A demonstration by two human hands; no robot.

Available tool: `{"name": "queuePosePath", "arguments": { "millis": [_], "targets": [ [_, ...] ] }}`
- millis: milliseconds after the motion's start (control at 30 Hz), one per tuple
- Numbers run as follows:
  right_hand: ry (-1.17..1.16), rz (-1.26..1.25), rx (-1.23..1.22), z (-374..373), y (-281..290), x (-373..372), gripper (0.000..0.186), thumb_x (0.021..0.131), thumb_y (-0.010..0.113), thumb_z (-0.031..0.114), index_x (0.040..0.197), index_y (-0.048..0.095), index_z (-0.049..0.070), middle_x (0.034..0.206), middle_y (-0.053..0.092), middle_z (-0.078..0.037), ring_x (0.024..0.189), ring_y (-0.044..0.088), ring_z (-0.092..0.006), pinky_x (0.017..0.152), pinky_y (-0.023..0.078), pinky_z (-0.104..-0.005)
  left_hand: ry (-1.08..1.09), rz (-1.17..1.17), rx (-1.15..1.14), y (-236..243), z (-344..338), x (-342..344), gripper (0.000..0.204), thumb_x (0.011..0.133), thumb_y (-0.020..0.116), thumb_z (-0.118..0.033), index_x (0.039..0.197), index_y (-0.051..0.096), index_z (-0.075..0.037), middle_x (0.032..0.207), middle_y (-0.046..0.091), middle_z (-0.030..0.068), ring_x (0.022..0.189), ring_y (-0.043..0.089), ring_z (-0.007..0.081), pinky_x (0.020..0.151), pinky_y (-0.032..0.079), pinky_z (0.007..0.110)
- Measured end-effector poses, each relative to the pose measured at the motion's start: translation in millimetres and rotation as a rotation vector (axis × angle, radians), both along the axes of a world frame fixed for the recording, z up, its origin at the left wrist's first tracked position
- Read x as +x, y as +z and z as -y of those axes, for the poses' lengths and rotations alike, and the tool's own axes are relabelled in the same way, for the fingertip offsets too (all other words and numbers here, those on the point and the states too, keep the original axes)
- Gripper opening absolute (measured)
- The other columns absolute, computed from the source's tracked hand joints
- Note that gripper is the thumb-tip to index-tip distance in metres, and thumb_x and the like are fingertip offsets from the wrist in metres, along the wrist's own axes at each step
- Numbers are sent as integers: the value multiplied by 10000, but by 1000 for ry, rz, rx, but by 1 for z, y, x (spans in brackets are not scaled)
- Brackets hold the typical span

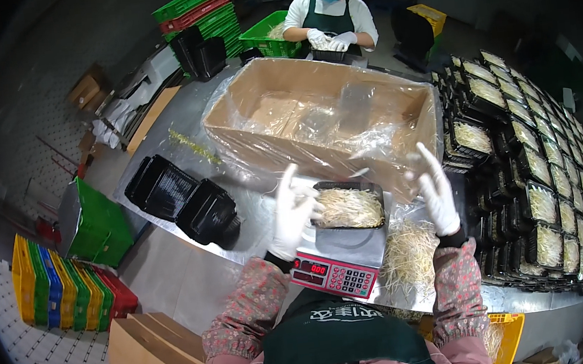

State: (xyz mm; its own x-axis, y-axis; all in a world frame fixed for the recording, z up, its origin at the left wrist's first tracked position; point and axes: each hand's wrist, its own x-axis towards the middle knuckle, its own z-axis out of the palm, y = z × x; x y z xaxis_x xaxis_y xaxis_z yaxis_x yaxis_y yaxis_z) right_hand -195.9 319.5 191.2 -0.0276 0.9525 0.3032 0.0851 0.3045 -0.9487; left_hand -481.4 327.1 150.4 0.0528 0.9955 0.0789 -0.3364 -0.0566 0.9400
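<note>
A black tray of pale bean sprouts [350, 208] sits on the platform of a red-and-white digital scale [335, 275] in front of me. My left hand [292, 216], in a white glove, is beside the tray's left edge with its fingers apart; I cannot tell whether the fingertips touch the tray. To the right of the tray, my white-gloved right hand [436, 191] is raised with its fingers spread, holding nothing. Below that hand, a loose heap of bean sprouts [409, 258] lies on the table beside the scale.
A plastic-lined cardboard box [269, 136] stands beyond the scale. Black trays [183, 200] are stacked at left; many filled trays [543, 205] rise at right. Across the table, a co-worker [331, 21] handles a tray. Coloured crates [67, 280] stand at lower left.
</note>
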Motion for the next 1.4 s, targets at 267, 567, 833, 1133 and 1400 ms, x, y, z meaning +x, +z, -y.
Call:
{"name": "queuePosePath", "arguments": {
  "millis": [267,567,833,1133,1400],
  "targets": [
    [-286,570,-124,-30,-119,15,352,951,568,344,1187,588,84,935,688,-198,901,674,-345,748,517,-416,151,-923,352,-60,-40,48,331,909,603,-191,1232,596,-116,835,631,104,716,617,258,687,488,368],
    [-115,23,-501,-83,-185,-17,313,923,636,301,1018,674,4,923,705,-95,805,644,-188,752,496,-312,-56,-360,-158,-129,-76,1,258,924,586,-121,1112,663,39,994,685,51,915,628,151,810,482,283],
    [-135,-74,-460,-80,-195,-21,234,905,683,258,854,655,31,762,646,-1,667,532,-70,635,447,-253,10,-159,-202,-153,-72,-3,232,888,638,-99,1077,660,33,991,681,70,867,627,142,777,505,277],
    [61,-670,-676,14,-168,-6,222,857,623,-44,926,440,62,746,660,-194,565,680,-275,422,562,-359,-137,179,-515,-108,15,2,234,882,630,-42,1090,530,-5,1009,610,118,853,658,241,752,588,365],
    [130,-495,-806,55,-138,5,200,881,660,91,818,471,72,791,693,-209,634,697,-254,470,543,-329,-219,75,-363,-73,1,13,153,822,604,7,880,480,-64,848,594,97,588,647,232,544,590,335]
  ]
}}
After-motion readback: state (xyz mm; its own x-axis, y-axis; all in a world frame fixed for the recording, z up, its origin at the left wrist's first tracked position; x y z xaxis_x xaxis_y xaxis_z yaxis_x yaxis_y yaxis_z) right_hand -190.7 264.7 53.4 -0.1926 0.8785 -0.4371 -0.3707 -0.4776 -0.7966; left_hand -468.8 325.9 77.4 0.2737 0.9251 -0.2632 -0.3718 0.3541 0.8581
